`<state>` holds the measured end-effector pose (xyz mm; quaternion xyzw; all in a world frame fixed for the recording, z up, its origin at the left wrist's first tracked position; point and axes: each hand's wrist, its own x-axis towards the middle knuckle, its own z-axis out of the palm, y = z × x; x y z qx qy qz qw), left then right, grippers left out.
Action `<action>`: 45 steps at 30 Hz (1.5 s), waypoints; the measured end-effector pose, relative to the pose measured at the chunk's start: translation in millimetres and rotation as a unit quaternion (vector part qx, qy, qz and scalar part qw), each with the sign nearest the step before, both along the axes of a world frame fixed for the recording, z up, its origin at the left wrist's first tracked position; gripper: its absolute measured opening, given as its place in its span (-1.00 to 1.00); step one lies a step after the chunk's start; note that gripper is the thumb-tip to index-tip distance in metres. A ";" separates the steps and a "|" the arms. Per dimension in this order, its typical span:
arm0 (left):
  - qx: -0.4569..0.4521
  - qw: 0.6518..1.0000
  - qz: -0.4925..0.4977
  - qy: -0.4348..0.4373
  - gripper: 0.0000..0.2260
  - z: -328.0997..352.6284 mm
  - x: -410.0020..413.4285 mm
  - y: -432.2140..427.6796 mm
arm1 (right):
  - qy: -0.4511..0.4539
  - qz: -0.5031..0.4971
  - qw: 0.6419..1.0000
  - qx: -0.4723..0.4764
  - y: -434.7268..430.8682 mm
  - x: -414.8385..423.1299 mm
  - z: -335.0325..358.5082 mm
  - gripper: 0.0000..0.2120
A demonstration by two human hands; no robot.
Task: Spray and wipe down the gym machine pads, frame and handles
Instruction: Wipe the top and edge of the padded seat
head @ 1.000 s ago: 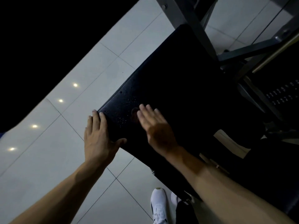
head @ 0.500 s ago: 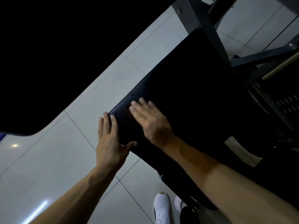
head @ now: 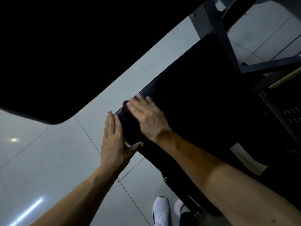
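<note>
Two hands on the black pad (head: 203,95), centre-right: left hand (head: 114,142) flat along its edge, bracing; right hand (head: 146,118) flat on top, fingers straight, blurred. Suggest firm overlapping passes out to the corner, then the side face.

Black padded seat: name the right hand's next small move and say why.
Probably sweep the right hand inward across the black padded seat toward its middle: it lies flat and blurred at the seat's outer edge, with nowhere further to wipe, while the left hand braces that corner with straight fingers.
</note>
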<state>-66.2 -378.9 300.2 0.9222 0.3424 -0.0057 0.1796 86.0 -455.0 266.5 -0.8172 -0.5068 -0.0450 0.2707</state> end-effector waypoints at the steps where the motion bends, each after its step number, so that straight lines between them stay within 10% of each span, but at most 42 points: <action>1: -0.007 1.000 0.024 0.002 0.23 0.0 -2.2 1.4 | -0.002 -0.039 0.999 0.003 -6.0 19.6 -1.4 -0.42; 6: -0.081 0.993 0.080 -0.014 0.29 -2.1 -10.2 5.0 | 0.118 -0.250 0.961 0.016 4.4 37.5 11.0 -0.40; 15: -0.115 0.988 0.089 -0.060 0.06 11.8 -8.5 9.9 | -0.024 0.095 0.995 -0.032 16.3 -21.5 1.5 -0.23; 20: -0.176 0.976 0.115 -0.052 -0.16 23.1 -14.0 15.1 | 0.089 -0.171 0.981 0.022 28.9 3.9 13.9 -0.45; 28: -0.382 0.874 0.259 -0.154 -0.32 27.1 -14.1 10.9 | -0.014 0.138 0.990 -0.005 0.3 -45.5 -0.8 -0.35; 35: -0.451 0.830 0.280 -0.170 -0.32 36.7 -6.0 -5.9 | 0.097 -0.240 0.965 0.040 -3.9 19.0 4.9 -0.44; 42: -0.455 0.813 0.319 -0.174 -0.51 38.4 -0.9 -5.1 | -0.012 0.067 0.997 0.027 -41.1 -61.5 -17.7 -0.55; 45: -0.456 0.813 0.325 -0.160 -0.57 38.7 1.2 -2.0 | -0.053 0.013 0.998 0.018 -52.9 -2.5 -20.8 -0.50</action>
